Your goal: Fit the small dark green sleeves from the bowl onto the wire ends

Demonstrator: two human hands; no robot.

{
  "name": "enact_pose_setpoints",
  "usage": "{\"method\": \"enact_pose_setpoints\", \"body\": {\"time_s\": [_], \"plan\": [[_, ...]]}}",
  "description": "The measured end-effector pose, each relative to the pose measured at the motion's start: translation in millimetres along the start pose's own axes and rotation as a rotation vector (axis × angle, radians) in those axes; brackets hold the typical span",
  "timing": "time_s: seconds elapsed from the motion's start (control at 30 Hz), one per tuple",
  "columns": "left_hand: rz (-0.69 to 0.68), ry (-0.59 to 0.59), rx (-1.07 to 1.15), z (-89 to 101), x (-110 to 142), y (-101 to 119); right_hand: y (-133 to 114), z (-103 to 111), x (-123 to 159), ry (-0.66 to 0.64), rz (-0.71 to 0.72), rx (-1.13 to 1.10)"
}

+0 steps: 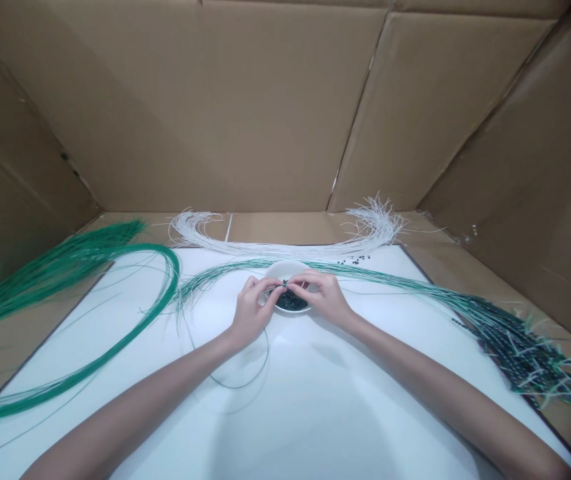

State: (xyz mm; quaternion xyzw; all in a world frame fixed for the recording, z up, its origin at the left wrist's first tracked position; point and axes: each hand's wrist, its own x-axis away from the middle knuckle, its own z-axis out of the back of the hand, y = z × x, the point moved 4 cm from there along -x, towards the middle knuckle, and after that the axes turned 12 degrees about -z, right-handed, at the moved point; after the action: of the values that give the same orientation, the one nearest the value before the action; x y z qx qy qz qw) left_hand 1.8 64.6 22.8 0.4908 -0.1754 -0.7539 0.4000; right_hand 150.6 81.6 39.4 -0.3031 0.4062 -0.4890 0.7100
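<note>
My left hand [258,308] and my right hand [324,295] meet fingertip to fingertip just above a small white bowl [278,270]. Dark beads [292,301] lie inside the bowl. Between the left thumb and fingers is pinched a thin green strand, and a loose loop of green strand [238,387] hangs below that hand onto the table. The right thumb and fingers are closed in a pinch at the same spot. Something small and dark green shows between the two hands, too small to make out, so what the right fingers grip is unclear.
A thick bundle of green strands [168,270] curves along the left. White strands [265,250] lie across the back edge. Beaded green strands [515,347] fan out at the right, their tails passing behind the bowl. Loose dark beads [355,260] sit nearby. Cardboard walls [235,107] surround the white table [305,413].
</note>
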Motion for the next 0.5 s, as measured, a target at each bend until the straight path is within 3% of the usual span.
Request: {"method": "enact_pose_setpoints", "body": {"time_s": [0.5], "plan": [[0.093, 0.074, -0.004, 2.8, 0.7, -7.9, 14.6, 6.8, -8.1, -0.001, -0.151, -0.205]]}}
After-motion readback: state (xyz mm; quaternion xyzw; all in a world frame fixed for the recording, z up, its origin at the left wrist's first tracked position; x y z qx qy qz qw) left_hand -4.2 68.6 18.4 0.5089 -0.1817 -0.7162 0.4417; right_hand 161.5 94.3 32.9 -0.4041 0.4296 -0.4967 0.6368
